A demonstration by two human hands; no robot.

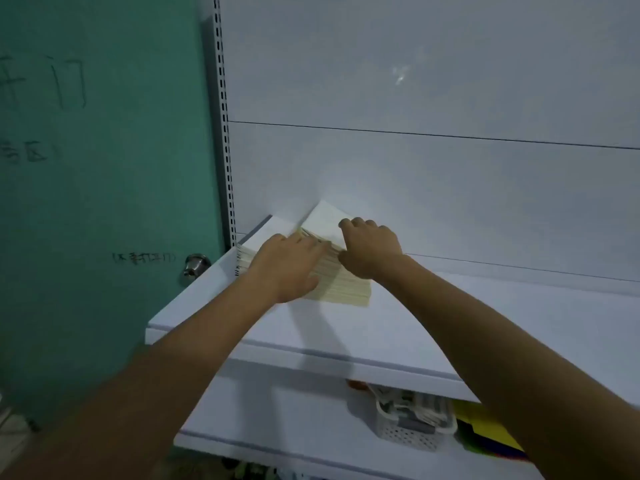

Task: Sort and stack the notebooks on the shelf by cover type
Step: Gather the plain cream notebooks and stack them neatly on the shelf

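The left hand [287, 268] lies spread and flat, fingers straight, on the cream page edges of the stack of notebooks [346, 289]. The stack sits on the upper shelf [346, 327] directly under both hands, close to the back panel [415, 185]. The right hand [370, 251], just beside the left, has its fingers curled over the white top cover [325, 220] and its thumb against the page edges below, pinching the upper part of the stack. The stack lies askew, 1 corner of the cover poking out beyond the right hand's fingertips. Left of the left hand, touching the stack, lies a 2nd white-covered pile [266, 230] with dark binding marks at its left end. Below the right forearm, on the lower shelf [277, 427], stand a white perforated basket [412, 431] and, beside it, something yellow [485, 420]. Well left of both hands is a green door [104, 168] with a metal knob [195, 266]
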